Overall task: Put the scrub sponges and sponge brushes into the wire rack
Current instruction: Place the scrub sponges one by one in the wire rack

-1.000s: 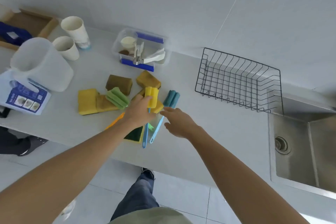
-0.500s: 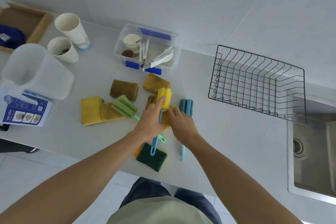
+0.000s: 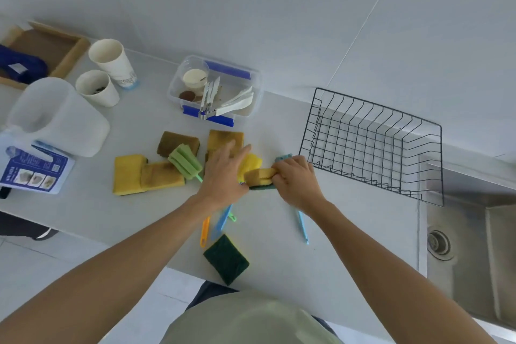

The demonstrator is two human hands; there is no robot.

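The empty black wire rack (image 3: 374, 145) stands at the right of the counter, by the wall. My right hand (image 3: 296, 184) is shut on a yellow scrub sponge (image 3: 259, 175) with a green underside, just left of the rack. A blue sponge brush (image 3: 303, 226) lies under that hand. My left hand (image 3: 226, 173) is spread flat over a yellow sponge brush (image 3: 250, 162), fingers apart. A green sponge brush (image 3: 185, 162), several yellow and brown sponges (image 3: 128, 173) and a dark green scrub sponge (image 3: 226, 258) lie around.
A clear box of utensils (image 3: 215, 89) sits behind the sponges. Two paper cups (image 3: 111, 63), a white jug (image 3: 55, 117) and a blue leaflet (image 3: 33, 170) are at the left. The steel sink (image 3: 474, 246) lies right of the rack. An orange handle (image 3: 204, 234) lies near the counter's front edge.
My right hand has closed on the yellow scrub sponge and lifted it from the pile. My left hand has let go of the yellow sponge brush and spread its fingers.
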